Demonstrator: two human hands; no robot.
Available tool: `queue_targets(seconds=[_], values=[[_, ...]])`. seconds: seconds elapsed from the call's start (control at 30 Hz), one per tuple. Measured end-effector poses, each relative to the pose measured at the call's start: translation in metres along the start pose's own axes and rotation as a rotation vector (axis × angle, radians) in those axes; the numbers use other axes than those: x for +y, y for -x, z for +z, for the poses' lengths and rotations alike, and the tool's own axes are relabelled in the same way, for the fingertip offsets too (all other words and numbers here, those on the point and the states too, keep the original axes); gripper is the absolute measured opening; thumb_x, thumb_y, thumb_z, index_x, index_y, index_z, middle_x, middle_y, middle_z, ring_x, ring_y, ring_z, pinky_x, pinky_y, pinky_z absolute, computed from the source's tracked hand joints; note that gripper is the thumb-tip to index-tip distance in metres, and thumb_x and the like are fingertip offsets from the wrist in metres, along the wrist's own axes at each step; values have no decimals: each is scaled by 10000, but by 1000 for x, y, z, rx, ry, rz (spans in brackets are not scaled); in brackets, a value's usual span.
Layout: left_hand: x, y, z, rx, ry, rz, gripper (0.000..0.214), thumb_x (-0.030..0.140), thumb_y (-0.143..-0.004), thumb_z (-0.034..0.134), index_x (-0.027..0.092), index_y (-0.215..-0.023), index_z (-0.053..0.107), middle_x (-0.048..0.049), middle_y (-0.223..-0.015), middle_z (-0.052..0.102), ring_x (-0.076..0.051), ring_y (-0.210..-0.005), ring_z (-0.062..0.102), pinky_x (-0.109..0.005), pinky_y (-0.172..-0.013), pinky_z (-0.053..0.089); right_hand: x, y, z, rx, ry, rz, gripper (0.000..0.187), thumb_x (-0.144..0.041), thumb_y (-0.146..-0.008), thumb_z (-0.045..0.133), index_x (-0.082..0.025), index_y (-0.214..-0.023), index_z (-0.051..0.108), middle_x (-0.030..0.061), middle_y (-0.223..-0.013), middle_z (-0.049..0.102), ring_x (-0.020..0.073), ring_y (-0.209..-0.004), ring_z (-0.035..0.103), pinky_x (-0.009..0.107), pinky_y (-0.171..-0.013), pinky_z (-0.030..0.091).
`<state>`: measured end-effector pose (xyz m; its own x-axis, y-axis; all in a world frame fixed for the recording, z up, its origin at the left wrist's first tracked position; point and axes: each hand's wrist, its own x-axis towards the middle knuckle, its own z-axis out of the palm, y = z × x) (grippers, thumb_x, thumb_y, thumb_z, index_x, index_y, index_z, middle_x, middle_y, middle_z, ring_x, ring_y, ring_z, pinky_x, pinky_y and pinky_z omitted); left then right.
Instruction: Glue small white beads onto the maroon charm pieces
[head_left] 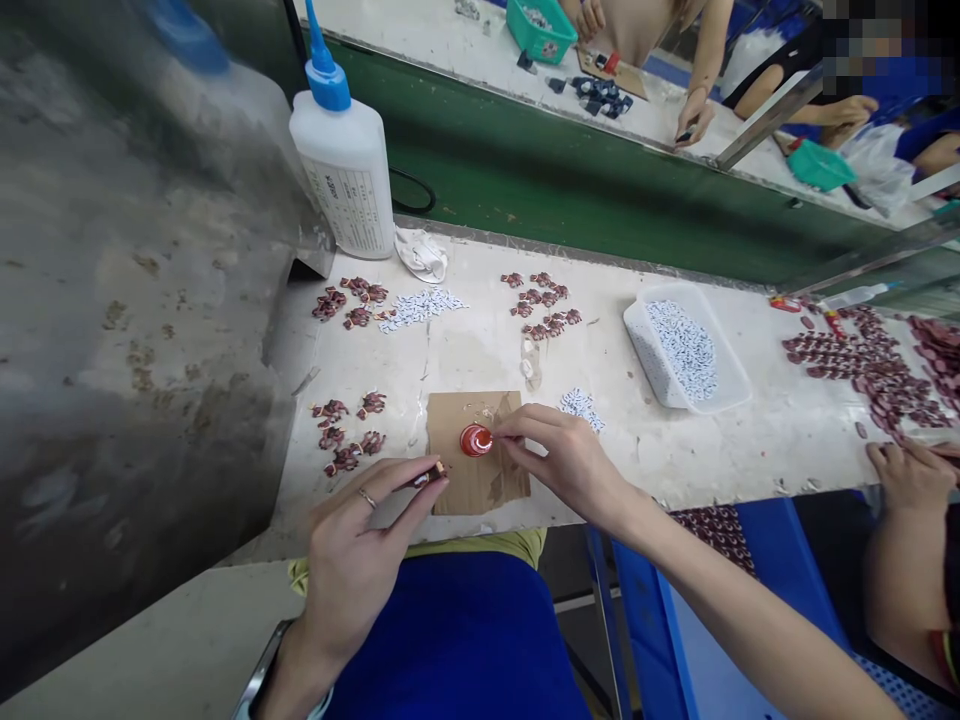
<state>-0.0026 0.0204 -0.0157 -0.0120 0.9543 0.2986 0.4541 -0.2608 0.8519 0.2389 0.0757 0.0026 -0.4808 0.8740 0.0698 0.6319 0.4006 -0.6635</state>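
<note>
My left hand (356, 545), a ring on one finger, pinches a small dark brown piece (429, 477) between thumb and fingertips, close to the cardboard's left edge. My right hand (566, 460) has its fingertips closed at the rim of a small round red cap (472, 441). Whatever those fingertips hold is too small to make out. Under the cap lies a square of brown cardboard (450, 495). Just beyond my right hand is a little pile of white-and-blue chips (581, 408). To the left of the cardboard sit several brown figure-like pieces (345, 440).
A white bottle (345, 180) with a blue nozzle stands at the back left beside a metal panel (135, 330). A translucent tub (724, 385) holds many chips. More brown pieces (847, 355) and a co-worker's hand (911, 475) are at right. Other people work behind the green divider (525, 190).
</note>
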Motion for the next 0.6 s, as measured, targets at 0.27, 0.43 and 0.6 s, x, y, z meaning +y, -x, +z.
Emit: queue_targets(seconds=[0.27,0.43,0.6], values=[[2,-1,6,-11,17,-46,276,199,-858,778,324,-1098,727,109,-1041,768,-38,-900,740,-103,-905,601,-3,0,-1,-23,-61,41,160,-164,-1022,573,-214,-1039,724,60,-1003,741,196,-888,705,355,-765,571],[12,-5,8,-47,85,25,310,106,-853,760,292,-1096,708,108,-1073,749,-10,-974,711,-90,-1007,554,-20,5,-1,123,-317,100,102,-160,-950,678,-245,-958,734,24,-956,767,188,-874,723,355,-771,589],[23,-4,5,-86,169,9,314,66,-856,739,283,-1082,712,85,-1065,739,-42,-988,711,-149,-968,588,-45,8,-1,236,-558,65,118,-135,-918,718,-246,-941,753,18,-914,780,186,-875,734,367,-770,613]])
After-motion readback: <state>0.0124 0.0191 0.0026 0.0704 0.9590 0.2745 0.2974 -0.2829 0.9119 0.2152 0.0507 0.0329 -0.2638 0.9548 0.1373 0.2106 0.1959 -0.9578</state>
